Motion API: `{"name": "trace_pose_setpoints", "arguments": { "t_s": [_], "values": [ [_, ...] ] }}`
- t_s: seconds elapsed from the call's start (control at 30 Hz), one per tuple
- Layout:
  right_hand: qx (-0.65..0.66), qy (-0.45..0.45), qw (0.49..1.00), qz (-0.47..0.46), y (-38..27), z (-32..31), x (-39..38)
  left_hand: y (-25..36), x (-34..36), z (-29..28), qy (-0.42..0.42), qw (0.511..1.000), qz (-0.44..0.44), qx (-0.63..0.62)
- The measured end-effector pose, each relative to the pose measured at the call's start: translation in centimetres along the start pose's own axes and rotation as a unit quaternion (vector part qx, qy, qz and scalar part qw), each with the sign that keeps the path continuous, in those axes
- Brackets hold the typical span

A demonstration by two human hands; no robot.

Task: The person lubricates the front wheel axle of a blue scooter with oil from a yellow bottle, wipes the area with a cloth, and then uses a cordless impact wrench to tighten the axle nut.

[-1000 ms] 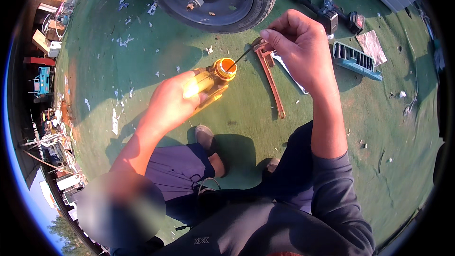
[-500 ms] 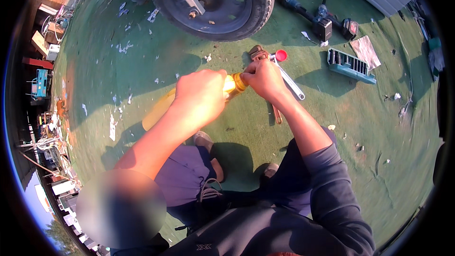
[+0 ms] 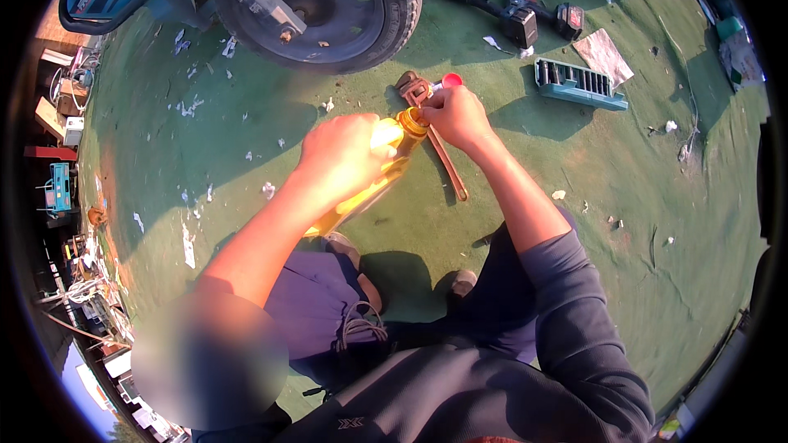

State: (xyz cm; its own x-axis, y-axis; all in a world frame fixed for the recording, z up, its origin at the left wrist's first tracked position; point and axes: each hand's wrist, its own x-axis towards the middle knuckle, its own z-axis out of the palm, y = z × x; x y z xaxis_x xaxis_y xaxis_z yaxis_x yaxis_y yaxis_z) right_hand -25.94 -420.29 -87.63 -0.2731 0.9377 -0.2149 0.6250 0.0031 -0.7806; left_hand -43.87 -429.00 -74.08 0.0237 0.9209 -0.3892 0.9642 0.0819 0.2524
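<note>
**Yellow bottle [image 3: 373, 187] in the left hand [image 3: 341, 156], right hand [image 3: 460, 117] at its mouth**

The left hand is wrapped round the upper part of the bottle, which lies slanted in front of the person, its mouth toward the far right and its base toward the near left. The right hand's fingertips are drawn together at the mouth; I cannot tell what they grip. The two hands are close together but apart.

Just beyond the right hand shows a small round red piece [image 3: 452, 80]. A rust-red pipe wrench [image 3: 446, 166] lies on the green floor covering [image 3: 640, 303], partly hidden by that hand. Farther right are a teal socket tray [image 3: 620, 104] and a pale sheet [image 3: 603, 53] just beside it. At the far side, a black-tyred wheel [image 3: 341, 12] stands left of two cordless power tools [image 3: 519, 25].
</note>
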Motion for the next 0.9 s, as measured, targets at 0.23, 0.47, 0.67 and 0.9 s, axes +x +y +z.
{"name": "trace_pose_setpoints", "arguments": {
  "t_s": [0.23, 0.47, 0.67, 0.9],
  "values": [
    [0.080, 0.077, 0.984, -0.140, -1.5, -2.0, -0.5, -4.2, 1.1, 3.6, -0.099, 0.964, -0.026, -0.245],
    [0.048, 0.072, 0.965, -0.249, -2.9, -0.7, -0.9, -6.8, 2.5, -2.1, -0.193, 0.972, -0.027, -0.132],
    [0.070, 0.009, 0.960, -0.272, -5.5, -0.5, -3.0, -9.8, 7.1, -3.7, 0.066, 0.943, -0.095, -0.313],
    [0.131, -0.015, 0.965, -0.226, -7.3, -0.5, -4.2, -5.5, 13.1, -8.1, 0.137, 0.898, -0.194, -0.371]
  ]
}}
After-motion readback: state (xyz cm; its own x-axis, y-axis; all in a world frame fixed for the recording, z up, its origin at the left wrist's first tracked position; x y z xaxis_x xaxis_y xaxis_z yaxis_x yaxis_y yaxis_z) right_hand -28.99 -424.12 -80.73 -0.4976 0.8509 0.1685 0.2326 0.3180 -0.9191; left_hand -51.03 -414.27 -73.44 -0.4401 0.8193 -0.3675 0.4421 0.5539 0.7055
